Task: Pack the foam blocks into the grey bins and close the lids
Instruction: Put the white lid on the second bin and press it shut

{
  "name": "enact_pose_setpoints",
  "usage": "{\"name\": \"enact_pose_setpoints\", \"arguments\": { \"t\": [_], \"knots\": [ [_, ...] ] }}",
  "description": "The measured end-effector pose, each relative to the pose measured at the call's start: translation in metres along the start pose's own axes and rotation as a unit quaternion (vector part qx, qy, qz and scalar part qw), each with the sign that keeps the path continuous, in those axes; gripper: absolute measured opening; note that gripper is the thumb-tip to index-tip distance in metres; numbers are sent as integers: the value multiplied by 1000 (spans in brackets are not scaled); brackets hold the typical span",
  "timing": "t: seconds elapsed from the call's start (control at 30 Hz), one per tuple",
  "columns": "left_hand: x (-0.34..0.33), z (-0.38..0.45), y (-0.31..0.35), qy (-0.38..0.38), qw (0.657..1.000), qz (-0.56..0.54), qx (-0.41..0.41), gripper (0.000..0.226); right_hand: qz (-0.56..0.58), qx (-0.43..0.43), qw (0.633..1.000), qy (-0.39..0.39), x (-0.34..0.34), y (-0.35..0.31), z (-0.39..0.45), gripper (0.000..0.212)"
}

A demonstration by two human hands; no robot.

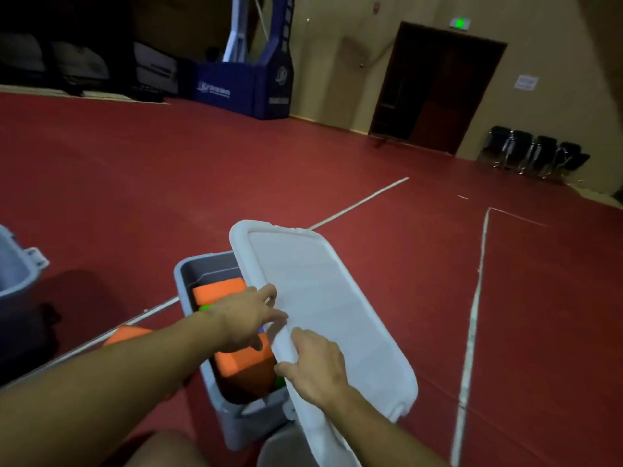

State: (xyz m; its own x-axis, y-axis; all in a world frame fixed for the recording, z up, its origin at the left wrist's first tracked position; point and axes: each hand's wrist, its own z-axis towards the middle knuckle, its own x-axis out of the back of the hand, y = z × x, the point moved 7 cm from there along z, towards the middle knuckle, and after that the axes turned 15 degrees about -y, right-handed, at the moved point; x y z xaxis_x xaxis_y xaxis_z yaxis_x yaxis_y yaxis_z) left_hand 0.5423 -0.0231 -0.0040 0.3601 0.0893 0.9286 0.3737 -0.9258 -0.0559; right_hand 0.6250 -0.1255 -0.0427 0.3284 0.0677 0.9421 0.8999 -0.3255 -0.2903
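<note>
Two bare forearms reach out from the bottom edge toward a grey bin [215,392] standing on the red floor [337,156]. Its long axis runs from near the person away and slightly to the left, and its top is uncovered along the left side. Orange foam blocks [219,291] fill it, one at the far end and one nearer, with slivers of green and blue foam showing between and beside them.

A white lid [323,298] is tilted up over the bin's right side, its long axis lying nearly along the bin's, its far end raised and its near end low by the person's knees.

Curled over the lid's left rim near its near half, the right hand [313,369] grips it with the thumb underneath. With fingers stretched nearly straight, the left hand [249,315] reaches across the open bin, its fingertips touching the same rim further along; whether they clasp it I cannot tell.

Another orange block [126,333] shows just behind the left forearm, on the floor beside the bin. A second grey bin [13,264] stands open at the left edge, well apart. White court lines [472,332] cross the floor.
</note>
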Motion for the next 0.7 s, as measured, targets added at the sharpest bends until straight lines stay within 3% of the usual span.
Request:
{"name": "enact_pose_setpoints", "arguments": {
  "t": [0.2, 0.33, 0.43, 0.5, 0.6, 0.7],
  "knots": [
    [-56, 6, -57, -31, 999, -29, 10, 68, 2, 32, 998, -45, -20, -43, 52, 48],
    [-76, 11, -87, 37, 991, -129, -1, 39, -19, 55, 995, -82, -42, -59, 85, 45],
    [-94, 16, -105, 38, 989, -139, 14, 25, -46, 77, 992, -85, -56, -67, 105, 46],
    [-107, 23, -116, 28, 990, -133, 22, 33, -51, 86, 991, -87, -66, -66, 117, 45],
    [-120, 31, -134, 45, 978, -201, 30, 81, -19, 96, 990, -103, -80, -61, 129, 43],
    [-128, 37, -141, 51, 989, -140, 23, 91, 9, 110, 989, -103, -88, -58, 139, 44]
  ]
}}
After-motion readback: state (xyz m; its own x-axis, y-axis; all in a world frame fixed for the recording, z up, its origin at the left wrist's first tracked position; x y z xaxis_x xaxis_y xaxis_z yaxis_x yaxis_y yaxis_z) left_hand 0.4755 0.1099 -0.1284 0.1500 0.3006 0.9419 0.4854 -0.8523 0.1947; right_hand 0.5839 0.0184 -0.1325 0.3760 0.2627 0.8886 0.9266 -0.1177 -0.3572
